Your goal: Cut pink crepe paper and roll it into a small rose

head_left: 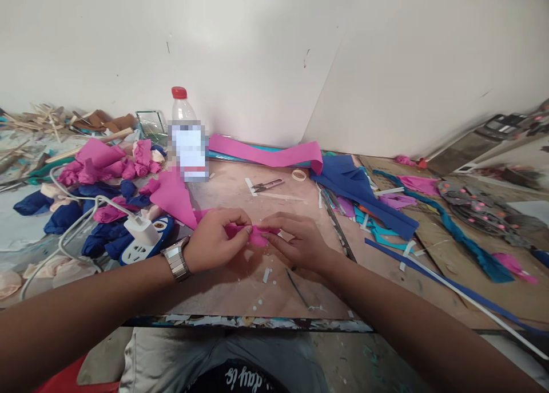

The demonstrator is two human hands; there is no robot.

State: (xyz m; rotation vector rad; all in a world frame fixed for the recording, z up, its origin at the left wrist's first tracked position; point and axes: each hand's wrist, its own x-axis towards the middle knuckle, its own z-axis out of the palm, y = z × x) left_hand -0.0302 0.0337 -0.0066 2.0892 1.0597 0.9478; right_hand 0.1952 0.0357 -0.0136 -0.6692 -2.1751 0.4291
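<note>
A pink fabric strip (258, 237) is pinched between my two hands above the middle of the table. My left hand (221, 238), with a metal watch on the wrist, closes thumb and fingers on its left part. On its right part, the fingertips of my right hand (300, 238) are pressed together. Part of the strip is hidden behind the fingers. Behind my left hand, a wider pink piece of fabric (174, 197) slopes down toward the wrist. Thread snips (268, 185) and a roll of tape (299, 175) lie beyond the hands.
A red-capped bottle (182, 110) stands near the wall. At left, rolled pink and blue fabric pieces (64, 215) crowd a power strip (148, 241) with a white plug and cable. Blue fabric (364, 193) and a long white stick (472, 298) lie at right.
</note>
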